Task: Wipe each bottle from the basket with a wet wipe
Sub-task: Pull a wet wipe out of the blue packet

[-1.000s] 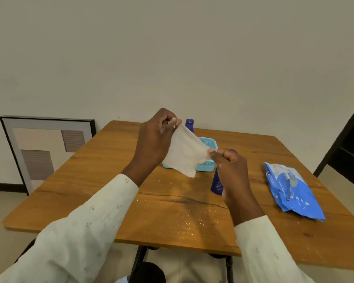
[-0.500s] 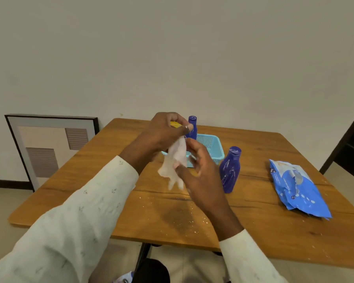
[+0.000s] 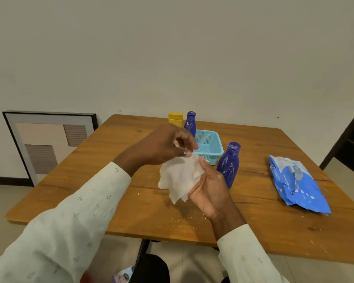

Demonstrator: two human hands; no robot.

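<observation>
Plain off-white wall stood behind a wooden tabletop, with a framed picture leaning on the floor against that wall, off the tabletop's left edge. Toward the far edge sat a light blue basket. Behind its far left corner a yellow bottle and a dark blue bottle stood upright, close together; whether they stood inside the basket or just beyond it could not be told. A second dark blue bottle stood upright on the bare wood just off the basket's near right corner. A blue pack of wipes lay flat near the right edge, well apart from the bottles. Above the middle of the tabletop, the left hand pinched the top edge of a crumpled white wet wipe between thumb and curled fingers. The right hand was spread open, palm up, beneath the wipe, whose loose folds draped over its fingers. Pale crumbs speckled the wood near the front edge.
</observation>
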